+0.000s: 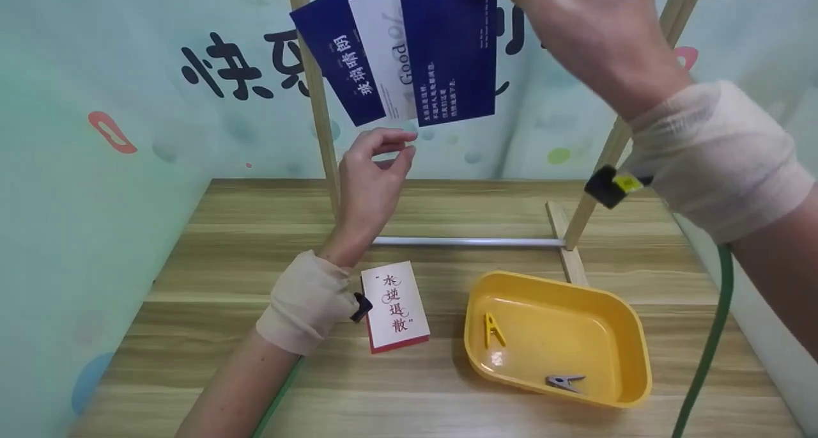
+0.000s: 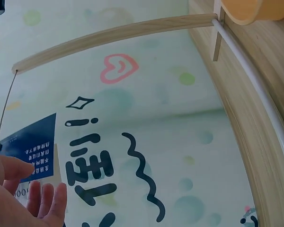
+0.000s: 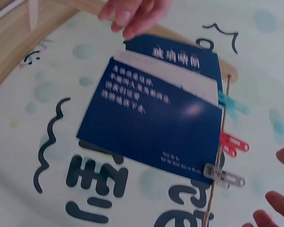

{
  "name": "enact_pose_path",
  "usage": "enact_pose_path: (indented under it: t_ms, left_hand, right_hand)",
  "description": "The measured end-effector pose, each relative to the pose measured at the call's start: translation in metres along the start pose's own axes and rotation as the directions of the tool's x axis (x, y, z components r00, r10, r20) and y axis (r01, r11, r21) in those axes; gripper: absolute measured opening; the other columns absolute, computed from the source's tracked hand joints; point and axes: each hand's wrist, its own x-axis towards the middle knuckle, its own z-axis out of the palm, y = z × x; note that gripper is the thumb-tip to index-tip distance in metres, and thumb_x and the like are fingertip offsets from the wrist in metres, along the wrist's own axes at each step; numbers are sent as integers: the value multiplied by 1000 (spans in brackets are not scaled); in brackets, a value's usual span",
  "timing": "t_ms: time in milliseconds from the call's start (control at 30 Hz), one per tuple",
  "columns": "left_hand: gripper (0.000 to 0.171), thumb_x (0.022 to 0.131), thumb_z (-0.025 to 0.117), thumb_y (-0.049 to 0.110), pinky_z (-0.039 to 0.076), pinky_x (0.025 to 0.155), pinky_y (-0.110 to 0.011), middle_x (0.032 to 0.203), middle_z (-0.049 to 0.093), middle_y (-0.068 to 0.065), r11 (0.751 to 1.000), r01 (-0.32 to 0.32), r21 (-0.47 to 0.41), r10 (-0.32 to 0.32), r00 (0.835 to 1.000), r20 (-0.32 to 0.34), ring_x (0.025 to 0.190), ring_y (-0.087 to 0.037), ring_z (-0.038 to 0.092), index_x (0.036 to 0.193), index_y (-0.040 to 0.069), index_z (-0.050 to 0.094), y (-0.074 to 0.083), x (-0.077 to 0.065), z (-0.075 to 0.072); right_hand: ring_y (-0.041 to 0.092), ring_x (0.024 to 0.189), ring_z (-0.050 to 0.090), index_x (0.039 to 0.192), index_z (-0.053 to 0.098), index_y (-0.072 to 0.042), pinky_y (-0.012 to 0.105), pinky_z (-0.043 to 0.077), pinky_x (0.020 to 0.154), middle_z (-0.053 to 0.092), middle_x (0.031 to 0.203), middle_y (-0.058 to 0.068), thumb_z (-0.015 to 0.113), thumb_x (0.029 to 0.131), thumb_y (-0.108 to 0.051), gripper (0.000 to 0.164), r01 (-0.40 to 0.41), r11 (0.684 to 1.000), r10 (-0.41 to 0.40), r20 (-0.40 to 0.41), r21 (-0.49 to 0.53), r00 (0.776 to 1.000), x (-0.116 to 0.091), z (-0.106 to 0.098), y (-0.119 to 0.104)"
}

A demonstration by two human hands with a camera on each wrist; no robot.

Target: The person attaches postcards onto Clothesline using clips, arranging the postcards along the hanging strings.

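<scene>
Three cards hang side by side from a twine line (image 3: 226, 101): a dark blue card (image 1: 335, 35) at left, a white card (image 1: 377, 48) partly covered in the middle, and another dark blue card (image 1: 450, 54) at right. A teal clothespin (image 3: 233, 105), a red clothespin (image 3: 234, 143) and a grey clothespin (image 3: 225, 176) fasten their top edges. My left hand (image 1: 374, 185) is just below the cards, thumb and forefinger close together, holding nothing. Beside the grey clothespin, my right hand (image 1: 594, 35) is raised with fingers apart; the right wrist view shows those fingertips (image 3: 277, 203) off the clothespin.
A wooden frame with upright posts (image 1: 314, 99) and a pale bottom rod (image 1: 466, 241) stands on the table. In front lies a white card with red lettering (image 1: 396, 304). To its right, a yellow tray (image 1: 639, 361) holds a yellow clothespin (image 1: 492, 330) and a grey one.
</scene>
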Motion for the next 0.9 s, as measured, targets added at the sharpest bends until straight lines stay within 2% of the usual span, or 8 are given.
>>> enact_pose_path:
  t_ms: [67,133,233,300,367,433,700,900]
  left_hand:
    - [20,93,69,6,58,90,-28,114,68,-10,1000,-1,12,1,1000,21,104,-18,67,112,5,72,1,-3,0]
    - [21,93,69,7,58,91,-28,115,67,-10,1000,-9,24,8,999,37,105,-18,66,114,5,72,1,-6,-1]
    - [20,94,69,8,58,91,-28,115,67,-10,999,-30,25,28,998,49,105,-18,66,114,5,72,2,-10,-2]
    - [20,94,69,7,58,90,-27,114,67,-11,999,-49,22,48,997,58,106,-19,66,113,4,72,2,-13,-4]
    - [20,93,69,6,58,90,-26,114,67,-11,998,-65,19,64,996,70,106,-19,66,113,3,72,3,-16,-6]
    - [21,93,69,6,57,91,-26,115,67,-11,997,-78,28,75,993,88,107,-19,65,114,4,71,4,-20,-7]
    - [23,93,70,9,56,95,-28,116,67,-10,991,-114,76,102,983,152,108,-20,64,115,4,70,4,-36,-10]
    - [23,92,71,8,56,96,-33,113,68,-10,975,-185,125,161,970,182,107,-22,65,115,4,70,1,-47,-13]
  right_hand:
    - [3,132,44,141,51,-40,15,25,116,53,144,-15,63,96,-44,47,19,996,-22,-39,-86,999,-9,2,0]
    - [1,140,36,146,45,-38,14,18,119,47,150,-15,62,97,-42,52,11,992,-17,-43,-128,999,-18,5,-1]
    - [3,142,34,149,40,-38,17,25,118,42,154,-14,60,97,-43,56,18,983,-25,-40,-182,999,-30,9,2]
    - [6,139,37,148,41,-37,20,32,113,43,152,-11,60,97,-44,56,32,979,-40,-37,-200,999,-39,12,3]
    - [8,133,41,144,46,-35,24,37,106,46,147,-10,61,96,-44,52,46,980,-54,-35,-192,998,-46,14,5]
    - [8,130,41,141,50,-31,25,38,102,47,144,-7,62,96,-44,49,59,978,-65,-27,-198,998,-55,16,5]
    - [10,127,44,136,56,-20,31,41,102,50,137,-1,68,93,-39,49,79,982,-75,29,-169,997,-90,19,2]
    - [9,128,48,135,57,-17,34,42,99,52,136,-1,71,92,-36,49,96,984,-88,59,-148,994,-111,22,3]
